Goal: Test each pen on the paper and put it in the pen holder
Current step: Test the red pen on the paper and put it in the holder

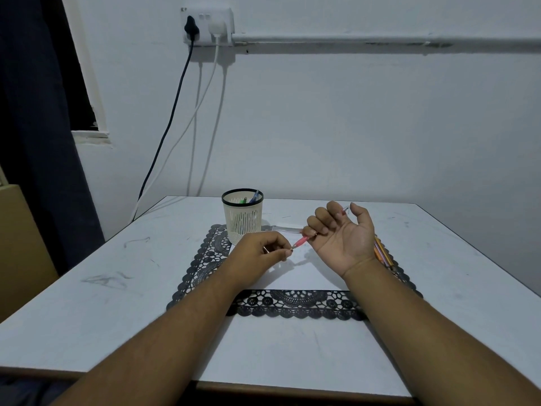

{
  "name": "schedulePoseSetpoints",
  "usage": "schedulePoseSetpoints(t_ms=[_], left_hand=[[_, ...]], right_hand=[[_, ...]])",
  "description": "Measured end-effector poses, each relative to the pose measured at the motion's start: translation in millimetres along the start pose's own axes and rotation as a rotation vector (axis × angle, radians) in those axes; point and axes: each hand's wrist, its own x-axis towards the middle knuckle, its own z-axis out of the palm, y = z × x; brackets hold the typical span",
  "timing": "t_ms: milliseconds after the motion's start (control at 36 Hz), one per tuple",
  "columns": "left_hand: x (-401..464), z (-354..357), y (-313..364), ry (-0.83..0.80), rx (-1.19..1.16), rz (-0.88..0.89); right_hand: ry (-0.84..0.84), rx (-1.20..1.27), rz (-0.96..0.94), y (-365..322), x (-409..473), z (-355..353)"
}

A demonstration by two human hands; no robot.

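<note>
Right hand palm-up over paper, fingers curled round red pen. Left hand pinching pen's tip end. Pen holder on mat's far-left corner, pens inside. More pens at mat's right edge.

Table: a pale, white-topped table with a brown front edge, pushed up against the wall; its surface carries dark scuffs and pencil-like marks, mostly on the left side.
Mat: a black lace-pattern mat lies flat on the middle of the table, scalloped at its edges.
Far strip: behind the mat, the bare tabletop runs to the wall.
Cables: a black cable and white cables drop from the wall socket to the table's far left corner; whether they touch the top cannot be told.
Near strip: bare tabletop lies between the mat and the front edge.
</note>
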Motion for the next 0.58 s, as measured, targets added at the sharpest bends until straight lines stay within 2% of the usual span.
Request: schedulePoseSetpoints(t_ms=[139,278,417,500,583], left_hand=[[0,0,-1,0.029,0.005,0.004],[2,-4,0,0.158,-0.005,0.019],[3,-8,-1,0.189,-0.004,0.023],[3,-12,-3,0.180,0.024,-0.002],[4,-23,-6,0.223,0.020,-0.087]], right_hand=[[0.032,-0.099,-0.024,-1,-1,7],[0.110,-0.257,0.001,1,6,7],[0.113,-0.643,0.108,7,3,8],[0.141,-0.620,0.117,1,3,8],[0.230,-0.529,0.029,-12,7,2]])
